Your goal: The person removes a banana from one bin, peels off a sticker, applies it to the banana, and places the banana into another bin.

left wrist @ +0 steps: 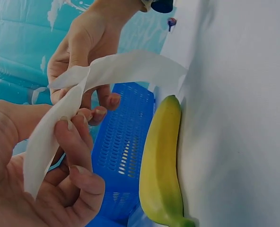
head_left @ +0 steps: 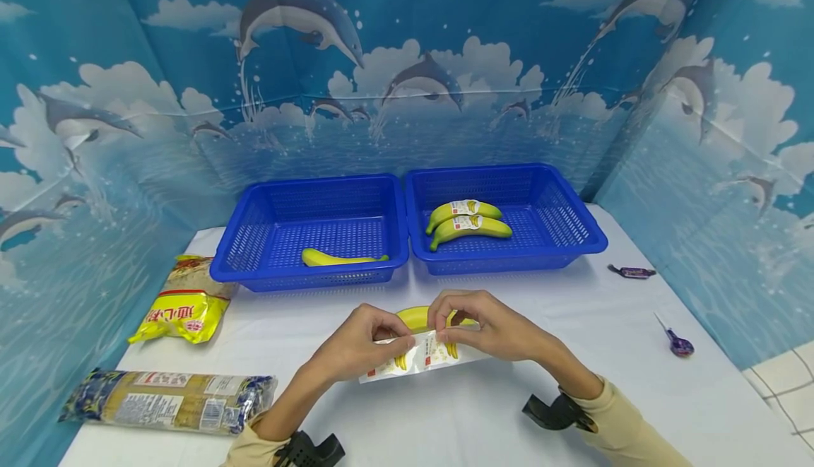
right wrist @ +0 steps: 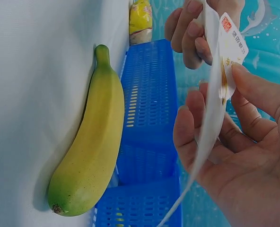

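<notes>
My left hand (head_left: pixel 352 343) pinches a white strip of banana stickers (head_left: pixel 399 364) between thumb and fingers. On the same strip, my right hand (head_left: pixel 492 322) pinches a sticker with thumb and forefinger. In the right wrist view, that sticker (right wrist: pixel 233 45), with a red mark and a yellow picture, stands partly away from the backing (right wrist: pixel 208 130). The left wrist view shows the strip's plain white back (left wrist: pixel 135 66), bent between the hands. Just beyond the hands, a yellow banana with green ends (right wrist: pixel 90 142) lies on the white table, touched by neither hand.
Two blue baskets stand at the back: the left one (head_left: pixel 254 280) holds one banana (head_left: pixel 331 258), the right one (head_left: pixel 496 263) two stickered bananas (head_left: pixel 473 230). At left lie a yellow snack bag (head_left: pixel 184 304) and packaged noodles (head_left: pixel 172 400); at right, a wrapped candy (head_left: pixel 632 271) and lollipop (head_left: pixel 679 345).
</notes>
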The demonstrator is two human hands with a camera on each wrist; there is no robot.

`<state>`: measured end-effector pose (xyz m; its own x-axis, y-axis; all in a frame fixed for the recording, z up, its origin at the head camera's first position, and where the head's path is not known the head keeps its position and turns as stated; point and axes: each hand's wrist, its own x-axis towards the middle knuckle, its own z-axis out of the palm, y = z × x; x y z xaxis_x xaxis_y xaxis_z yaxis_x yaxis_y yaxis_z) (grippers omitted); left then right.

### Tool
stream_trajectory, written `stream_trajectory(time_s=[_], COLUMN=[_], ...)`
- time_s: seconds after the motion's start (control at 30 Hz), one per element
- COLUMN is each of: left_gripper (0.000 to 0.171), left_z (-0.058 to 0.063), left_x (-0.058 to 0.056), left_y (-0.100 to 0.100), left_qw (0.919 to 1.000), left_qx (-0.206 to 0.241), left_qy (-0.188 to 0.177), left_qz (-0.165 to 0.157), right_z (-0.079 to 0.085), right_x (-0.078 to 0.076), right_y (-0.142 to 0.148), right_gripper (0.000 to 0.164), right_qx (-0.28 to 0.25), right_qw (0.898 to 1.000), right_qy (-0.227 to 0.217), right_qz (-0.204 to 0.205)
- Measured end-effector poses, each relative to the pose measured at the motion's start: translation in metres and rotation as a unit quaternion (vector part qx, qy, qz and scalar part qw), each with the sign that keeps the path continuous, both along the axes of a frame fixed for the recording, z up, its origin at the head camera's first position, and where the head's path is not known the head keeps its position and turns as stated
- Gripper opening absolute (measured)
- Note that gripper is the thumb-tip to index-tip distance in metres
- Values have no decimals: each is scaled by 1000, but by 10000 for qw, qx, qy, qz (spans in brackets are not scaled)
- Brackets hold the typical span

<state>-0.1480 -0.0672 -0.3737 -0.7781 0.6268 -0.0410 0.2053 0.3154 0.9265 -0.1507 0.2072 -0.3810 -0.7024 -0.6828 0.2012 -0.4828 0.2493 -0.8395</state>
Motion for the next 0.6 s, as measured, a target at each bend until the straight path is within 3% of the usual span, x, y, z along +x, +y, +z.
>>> stream_trajectory(time_s=[0.6], left_gripper=[10], left_z=[-15], left_x=[-2], left_y=[3], left_qw=[9985], left_qx=[-534], left_qy=[39], left_qz=[-90], right_z=[3], right_x=[-1], right_y=[4], right_gripper=[12], right_qx=[48], right_qw=[10000], right_qy=[-58], right_qz=[6])
